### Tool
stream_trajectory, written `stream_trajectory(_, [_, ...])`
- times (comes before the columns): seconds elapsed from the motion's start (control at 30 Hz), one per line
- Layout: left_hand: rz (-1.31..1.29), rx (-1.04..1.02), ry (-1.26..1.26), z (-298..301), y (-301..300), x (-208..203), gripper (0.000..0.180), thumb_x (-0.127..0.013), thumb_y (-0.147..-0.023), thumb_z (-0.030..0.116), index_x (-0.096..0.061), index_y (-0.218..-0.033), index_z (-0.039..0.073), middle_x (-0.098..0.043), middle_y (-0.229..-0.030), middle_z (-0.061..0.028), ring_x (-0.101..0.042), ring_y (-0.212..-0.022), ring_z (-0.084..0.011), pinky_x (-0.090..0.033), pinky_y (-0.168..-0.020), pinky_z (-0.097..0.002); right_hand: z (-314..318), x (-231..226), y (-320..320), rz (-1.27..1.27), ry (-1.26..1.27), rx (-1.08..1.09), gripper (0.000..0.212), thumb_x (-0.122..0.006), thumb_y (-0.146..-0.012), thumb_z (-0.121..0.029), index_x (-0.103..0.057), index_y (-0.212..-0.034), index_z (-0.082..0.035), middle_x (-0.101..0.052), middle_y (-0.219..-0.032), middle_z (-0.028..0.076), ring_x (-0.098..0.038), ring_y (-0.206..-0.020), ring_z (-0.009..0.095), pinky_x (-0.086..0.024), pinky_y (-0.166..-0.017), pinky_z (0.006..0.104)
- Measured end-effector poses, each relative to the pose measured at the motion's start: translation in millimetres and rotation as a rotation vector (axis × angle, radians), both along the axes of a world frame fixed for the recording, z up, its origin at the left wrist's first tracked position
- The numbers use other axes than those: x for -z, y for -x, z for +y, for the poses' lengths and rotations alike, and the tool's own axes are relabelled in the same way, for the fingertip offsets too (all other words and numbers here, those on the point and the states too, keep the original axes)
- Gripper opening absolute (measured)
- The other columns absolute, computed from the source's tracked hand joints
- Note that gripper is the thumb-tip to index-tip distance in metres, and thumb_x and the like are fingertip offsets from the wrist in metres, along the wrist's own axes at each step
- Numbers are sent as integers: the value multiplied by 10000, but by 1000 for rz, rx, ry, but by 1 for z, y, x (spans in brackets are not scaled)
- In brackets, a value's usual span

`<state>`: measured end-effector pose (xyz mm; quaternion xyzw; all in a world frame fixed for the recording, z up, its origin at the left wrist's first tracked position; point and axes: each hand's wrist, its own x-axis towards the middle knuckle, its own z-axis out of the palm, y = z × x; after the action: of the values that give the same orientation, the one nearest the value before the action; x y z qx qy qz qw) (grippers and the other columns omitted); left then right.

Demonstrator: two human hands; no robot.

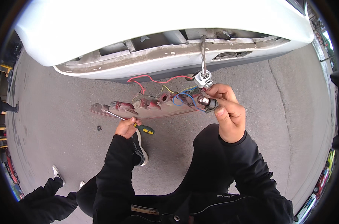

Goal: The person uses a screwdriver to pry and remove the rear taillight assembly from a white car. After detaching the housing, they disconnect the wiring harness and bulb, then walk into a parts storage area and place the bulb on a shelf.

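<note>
My right hand is closed, with thumb and fingers pinching a bulb holder that carries a silvery glass bulb. Just beyond these fingertips, a white wiring connector hangs from a dark cable that comes out of the vehicle. My left hand is wrapped round a screwdriver with a green and yellow handle; its metal shaft points left to the tail light unit. That long red unit is dusty, its back side shows, and red, yellow and blue wires run between it and the connector.
Across the top stretches a white vehicle body with an uncovered opening. A small dark piece lies on the grey pavement. Another person's dark-clothed legs are at the lower left. Parked cars line the right rim.
</note>
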<state>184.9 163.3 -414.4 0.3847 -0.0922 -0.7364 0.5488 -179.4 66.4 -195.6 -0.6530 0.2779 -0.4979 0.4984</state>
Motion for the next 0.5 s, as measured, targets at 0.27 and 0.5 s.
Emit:
stream_trajectory(0.27, [352, -81, 91, -15, 75, 102, 135, -753, -842, 76, -662, -940, 58, -643, -919, -40, -567, -892, -189, -427, -784, -344, 8, -11, 4, 302, 125, -75, 493, -628, -993, -416, -712, -1031, 68, -547, -1156, 160, -559, -1059, 268, -456, -911, 383])
stream_trajectory(0.5, [340, -153, -92, -29, 114, 132, 115, -662, -828, -16, -627, -915, 51, -647, -923, -70, -603, -914, -215, -448, -796, -363, 4, -31, -9, 331, 82, -182, 538, -596, -1010, -423, -700, -1016, 105, -678, -1087, 206, -676, -963, 290, -532, -844, 374])
